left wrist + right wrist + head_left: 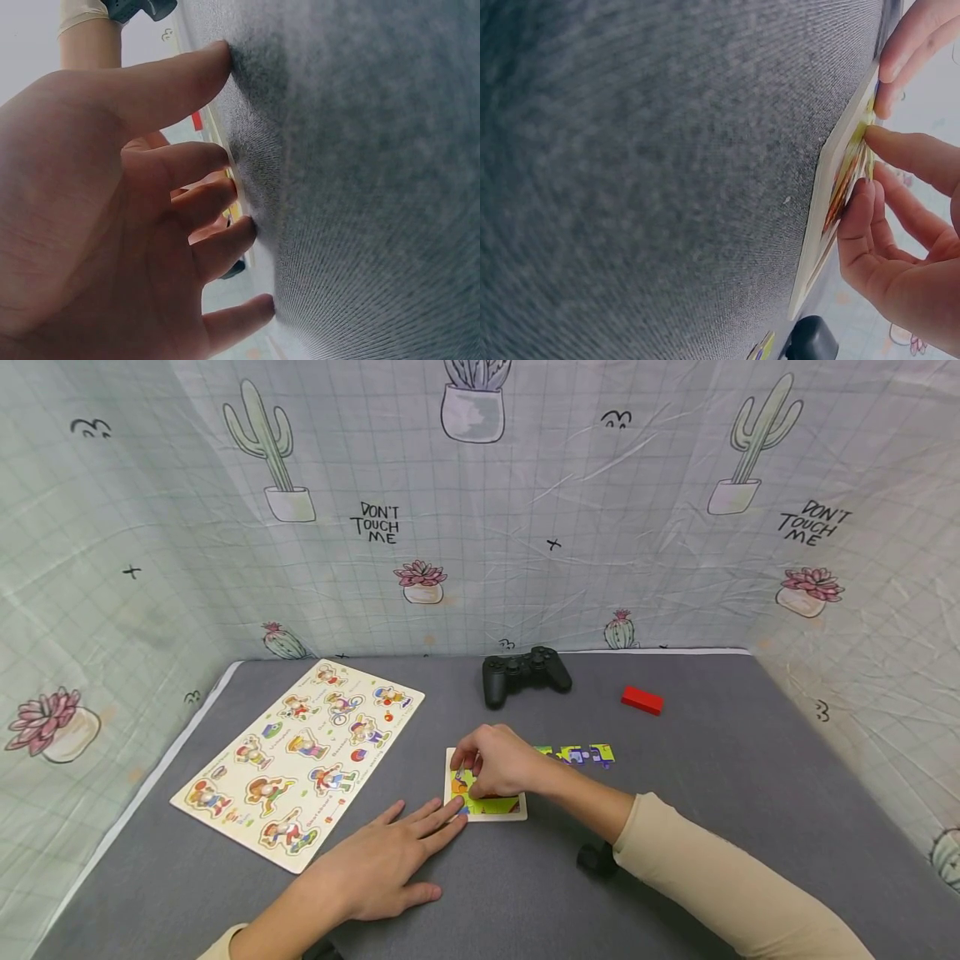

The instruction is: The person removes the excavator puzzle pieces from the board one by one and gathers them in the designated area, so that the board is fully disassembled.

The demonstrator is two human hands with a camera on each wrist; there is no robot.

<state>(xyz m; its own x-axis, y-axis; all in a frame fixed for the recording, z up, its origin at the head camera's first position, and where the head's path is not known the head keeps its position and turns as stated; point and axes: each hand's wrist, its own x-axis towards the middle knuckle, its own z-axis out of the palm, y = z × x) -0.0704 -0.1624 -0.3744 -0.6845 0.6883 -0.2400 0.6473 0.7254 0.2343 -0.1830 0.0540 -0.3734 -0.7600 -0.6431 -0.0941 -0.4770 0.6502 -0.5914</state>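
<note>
A small jigsaw puzzle in a pale frame [498,817] lies on the grey table, its picture mostly yellow-green. My right hand [501,762] is over it, thumb and fingertips pinching a yellow-green puzzle piece [870,161] at the puzzle's surface. Much of the picture is hidden under that hand. My left hand [390,860] rests with spread fingers on the table, its foremost fingertips at the frame's lower left corner. Beyond the right wrist, several loose puzzle pieces [602,754] lie in a row.
To the left lies a large cream board [303,777] printed with cartoon figures. A black game controller [525,673] sits behind the puzzle, and a red block [642,700] is at the back right. A cactus-patterned cloth [480,527] hangs around the table.
</note>
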